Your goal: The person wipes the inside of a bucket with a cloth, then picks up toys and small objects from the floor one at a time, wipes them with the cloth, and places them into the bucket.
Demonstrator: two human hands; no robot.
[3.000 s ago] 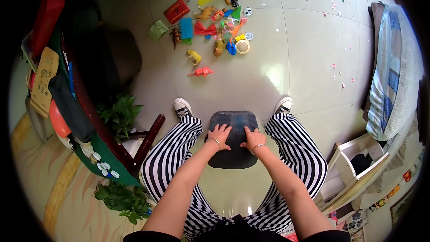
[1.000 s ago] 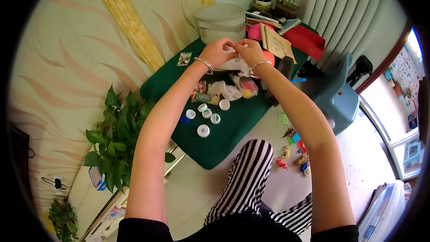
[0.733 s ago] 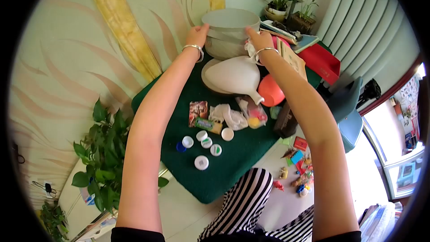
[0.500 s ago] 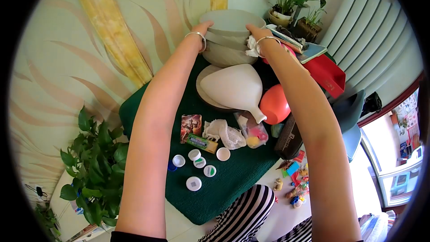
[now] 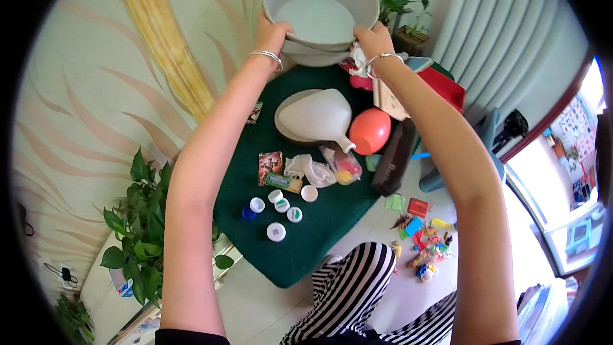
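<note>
A pale grey basin [image 5: 316,20] is raised off the far end of the green-covered table, its open inside tilted toward me. Under it shows the outside of another grey basin [image 5: 313,56], nested against it. My left hand [image 5: 274,35] grips the near rim on the left, thumb over the edge. On the right, my right hand [image 5: 375,39] clasps the rim the same way. Below them, a white scoop [image 5: 316,115] lies face down on a round grey-beige thing [image 5: 286,129]. Beside the scoop sits a coral rounded object [image 5: 370,131].
Several small white round tubs [image 5: 276,232], a green gum pack [image 5: 284,183], a crumpled white cloth [image 5: 311,169] and a long dark case [image 5: 394,158] lie on the green table cover [image 5: 306,252]. A red box [image 5: 444,88] and potted plants stand by the radiator [image 5: 485,45]. Small toys [image 5: 431,249] litter the floor.
Both hands have lifted the grey basins up from the far end of the table and tilted their opening toward me. My view has also shifted, showing more floor on the right.
</note>
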